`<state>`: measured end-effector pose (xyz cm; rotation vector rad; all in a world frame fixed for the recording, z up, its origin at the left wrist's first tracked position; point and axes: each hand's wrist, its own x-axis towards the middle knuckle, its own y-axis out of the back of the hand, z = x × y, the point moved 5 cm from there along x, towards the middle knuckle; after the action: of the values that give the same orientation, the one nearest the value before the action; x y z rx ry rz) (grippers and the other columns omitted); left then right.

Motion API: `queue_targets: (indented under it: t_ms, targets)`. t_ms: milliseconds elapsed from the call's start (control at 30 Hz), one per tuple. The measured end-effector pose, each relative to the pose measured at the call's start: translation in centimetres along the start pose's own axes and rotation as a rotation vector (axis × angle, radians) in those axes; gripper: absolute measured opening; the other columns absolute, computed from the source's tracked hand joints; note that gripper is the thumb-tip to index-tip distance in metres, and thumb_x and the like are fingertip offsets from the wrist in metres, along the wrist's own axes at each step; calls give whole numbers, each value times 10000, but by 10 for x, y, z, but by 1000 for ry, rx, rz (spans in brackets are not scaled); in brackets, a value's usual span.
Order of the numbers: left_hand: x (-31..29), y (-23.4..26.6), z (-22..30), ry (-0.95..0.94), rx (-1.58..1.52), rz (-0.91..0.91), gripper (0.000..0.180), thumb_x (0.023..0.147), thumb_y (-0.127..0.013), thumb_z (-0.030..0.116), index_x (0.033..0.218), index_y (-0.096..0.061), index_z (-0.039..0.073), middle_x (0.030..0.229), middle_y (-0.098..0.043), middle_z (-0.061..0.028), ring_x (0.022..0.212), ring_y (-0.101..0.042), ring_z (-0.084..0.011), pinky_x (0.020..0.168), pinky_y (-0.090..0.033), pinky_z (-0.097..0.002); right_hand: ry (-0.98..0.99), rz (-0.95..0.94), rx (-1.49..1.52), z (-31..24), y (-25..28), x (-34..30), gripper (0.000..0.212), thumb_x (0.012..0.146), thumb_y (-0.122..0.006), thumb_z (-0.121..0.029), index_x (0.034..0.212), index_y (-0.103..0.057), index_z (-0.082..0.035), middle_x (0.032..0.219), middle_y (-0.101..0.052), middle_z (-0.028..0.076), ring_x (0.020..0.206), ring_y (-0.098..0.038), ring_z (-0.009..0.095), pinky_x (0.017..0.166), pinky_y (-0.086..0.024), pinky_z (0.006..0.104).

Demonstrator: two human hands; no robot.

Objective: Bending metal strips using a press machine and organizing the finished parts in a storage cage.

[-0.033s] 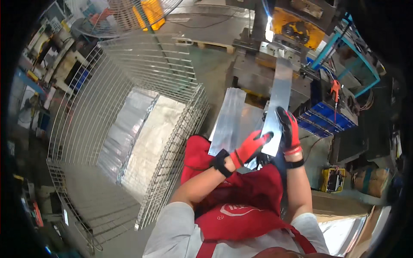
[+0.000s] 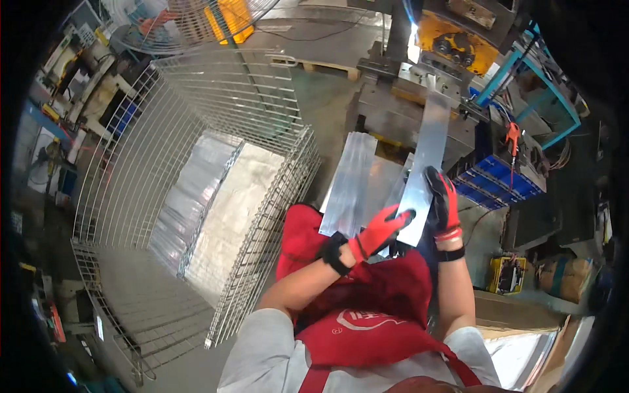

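Note:
A long, shiny metal strip (image 2: pixel 424 150) runs from the press (image 2: pixel 419 78) at the far side back toward my lap. My left hand (image 2: pixel 385 230), in a red glove with dark fingertips, pinches its near end with the thumb on top; the fingers beneath are hidden. Along the strip's right edge, my right hand (image 2: pixel 445 204) in a similar glove grips it, fingers mostly out of sight. To the left of the held strip lies a stack of similar metal strips (image 2: pixel 349 180), its near end by my red apron (image 2: pixel 360 295).
A large wire mesh cage (image 2: pixel 262 236) stands at left, holding stacked metal strips (image 2: pixel 187 196) and a pale sheet (image 2: pixel 239 209). At right are a blue crate (image 2: pixel 501 173) with a red air gun (image 2: pixel 513 139), a small yellow bin (image 2: pixel 508 274) and a teal frame (image 2: pixel 547 85).
The strip has shifted slightly toward me, its near end now lower in the view. Both hands have moved slightly with it and keep their hold.

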<state>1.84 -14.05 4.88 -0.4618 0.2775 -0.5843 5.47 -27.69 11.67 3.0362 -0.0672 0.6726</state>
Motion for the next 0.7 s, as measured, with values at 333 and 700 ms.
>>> queue_targets:
  t_ms: [333,700]
  targets:
    - [-79,9,19,86,533,415,333,773,-607,259,988,-524,20,658,-537,5,551,-459,-58,480,-379,-216,-672,227,469,53,-25,-67,184,792,-509,-113,933,-536,2,736,-502,-17,714,-487,78,643,-386,188]
    - [-49,97,-1,-182,1012,670,234,782,-538,259,715,-471,45,595,-524,-126,558,-537,-288,504,-397,-384,-576,-94,144,58,-47,-56,335,832,-498,-165,1137,-477,-27,985,-554,17,887,-506,91,740,-372,194]
